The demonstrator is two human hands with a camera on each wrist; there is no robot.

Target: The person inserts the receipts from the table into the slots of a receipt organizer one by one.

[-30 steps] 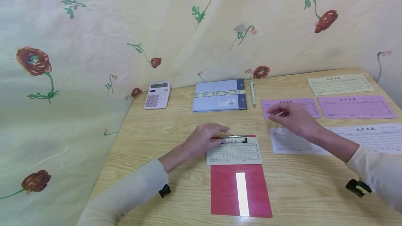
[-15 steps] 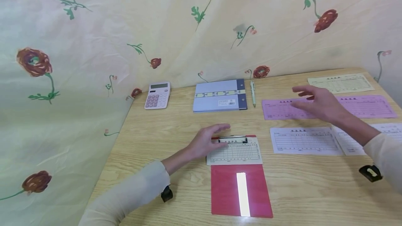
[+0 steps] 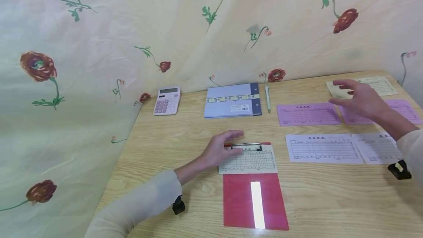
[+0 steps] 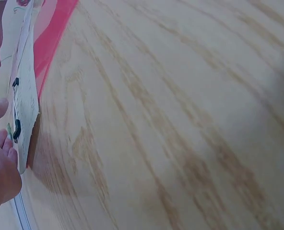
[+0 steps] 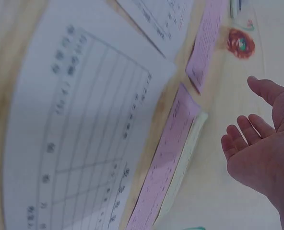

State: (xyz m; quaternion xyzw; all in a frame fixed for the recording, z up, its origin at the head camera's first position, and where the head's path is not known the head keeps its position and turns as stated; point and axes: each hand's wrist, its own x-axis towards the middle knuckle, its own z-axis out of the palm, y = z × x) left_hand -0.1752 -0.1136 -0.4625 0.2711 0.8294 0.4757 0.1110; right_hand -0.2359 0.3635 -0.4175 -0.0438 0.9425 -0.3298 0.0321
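Observation:
A red clipboard (image 3: 254, 201) lies on the table, with a white form (image 3: 249, 162) under its metal clip (image 3: 246, 146). My left hand (image 3: 219, 147) is beside the clip, thumb and fingers spread and relaxed, gripping nothing. In the left wrist view that hand (image 4: 0, 167) appears close to the clip; whether it touches is unclear. My right hand (image 3: 360, 98) hovers in the air at the right, loosely spread and holding nothing. Behind it are a yellow form (image 3: 380, 85) and a right-hand pink form (image 3: 401, 111), both partly hidden by the hand and wrist.
White forms (image 3: 324, 149) lie side by side right of the clipboard, below another pink form (image 3: 308, 114). Along the back are a pink calculator (image 3: 166, 101), a blue binder (image 3: 231, 100) and a green pen (image 3: 267, 98). A flowered cloth (image 3: 185, 28) hangs behind the table.
My right hand has moved right and away, from over the left-hand pink form towards the yellow one, and its fingers have spread. My left hand stays by the clip, its fingers slightly more spread.

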